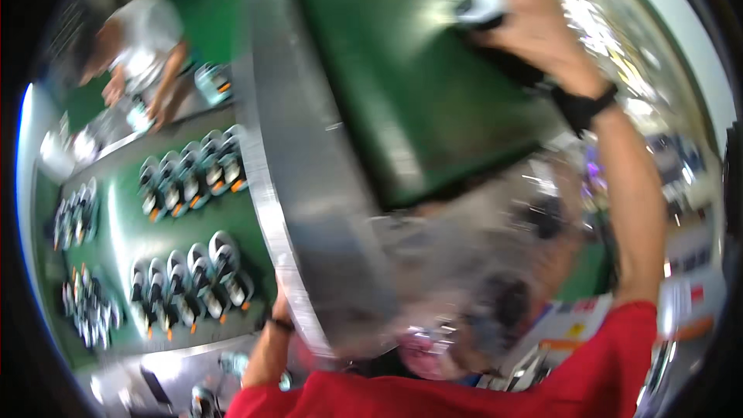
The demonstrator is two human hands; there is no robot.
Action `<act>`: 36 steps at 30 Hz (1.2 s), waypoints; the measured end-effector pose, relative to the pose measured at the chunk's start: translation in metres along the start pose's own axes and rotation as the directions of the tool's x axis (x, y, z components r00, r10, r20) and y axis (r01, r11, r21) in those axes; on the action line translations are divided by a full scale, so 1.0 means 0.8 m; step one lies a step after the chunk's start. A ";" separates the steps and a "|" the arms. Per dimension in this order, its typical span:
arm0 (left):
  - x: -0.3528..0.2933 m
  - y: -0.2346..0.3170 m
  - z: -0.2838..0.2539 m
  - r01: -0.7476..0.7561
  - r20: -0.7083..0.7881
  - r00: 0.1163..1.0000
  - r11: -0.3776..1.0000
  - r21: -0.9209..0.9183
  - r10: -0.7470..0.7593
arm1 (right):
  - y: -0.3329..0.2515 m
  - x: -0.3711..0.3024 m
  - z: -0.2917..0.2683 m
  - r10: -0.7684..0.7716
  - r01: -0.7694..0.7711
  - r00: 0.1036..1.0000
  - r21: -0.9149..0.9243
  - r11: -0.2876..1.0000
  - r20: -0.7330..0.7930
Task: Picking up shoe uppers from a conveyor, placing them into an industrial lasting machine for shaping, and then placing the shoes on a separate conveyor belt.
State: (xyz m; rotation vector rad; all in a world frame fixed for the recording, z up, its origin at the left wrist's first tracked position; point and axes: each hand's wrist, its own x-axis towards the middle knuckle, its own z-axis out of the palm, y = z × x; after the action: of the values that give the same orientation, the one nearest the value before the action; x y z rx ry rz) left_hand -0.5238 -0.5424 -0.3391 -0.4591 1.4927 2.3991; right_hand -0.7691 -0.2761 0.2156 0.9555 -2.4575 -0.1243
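Note:
At the upper right, my right hand [538, 27] is closed around a shoe [484, 9] in white, black and teal, held over a green conveyor belt [387, 85]. Motion blurs the shoe, and the hand covers much of it. My left hand [282, 300] is low in the middle, against the long metal edge [288, 248] of the conveyor's frame. Its fingers are hidden by that edge, so their pose does not show.
Left of the frame, a second green surface [116, 232] carries rows of sneakers [186, 178] with orange tabs. Beyond it a person in a light shirt [151, 35] handles a shoe. Blurred clear plastic [464, 263] lies near me; boxes [689, 302] stand at the right.

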 end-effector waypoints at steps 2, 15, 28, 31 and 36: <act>-0.078 -0.018 0.052 0.349 0.261 0.936 0.737 -0.579 -0.238 | -0.011 -0.003 -0.021 -0.076 0.067 0.991 -0.084 0.994 -0.114; -0.267 0.185 0.399 0.380 0.986 0.169 0.922 -0.076 0.012 | -0.100 -0.319 -0.333 0.708 -0.367 0.637 0.688 0.626 -0.305; -0.504 0.017 0.589 0.408 0.983 0.042 0.901 0.145 -0.177 | -0.431 -0.794 -0.304 0.900 -0.280 -0.364 0.950 0.140 -0.240; -0.584 -0.048 0.586 0.254 0.970 -0.048 0.937 0.241 -0.237 | -0.498 -0.824 -0.303 0.739 -0.544 -0.575 0.839 -0.025 -0.351; -0.737 -0.167 0.565 0.150 0.937 -0.136 0.928 0.342 -0.323 | -0.620 -0.946 -0.317 0.457 -0.416 -0.781 0.901 0.127 -0.425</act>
State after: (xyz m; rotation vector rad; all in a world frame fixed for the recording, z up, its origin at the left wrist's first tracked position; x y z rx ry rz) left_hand 0.0115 -0.1174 -0.0195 0.9582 0.5883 1.3843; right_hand 0.1322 -0.1289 -0.0051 -0.9861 -0.8031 0.8842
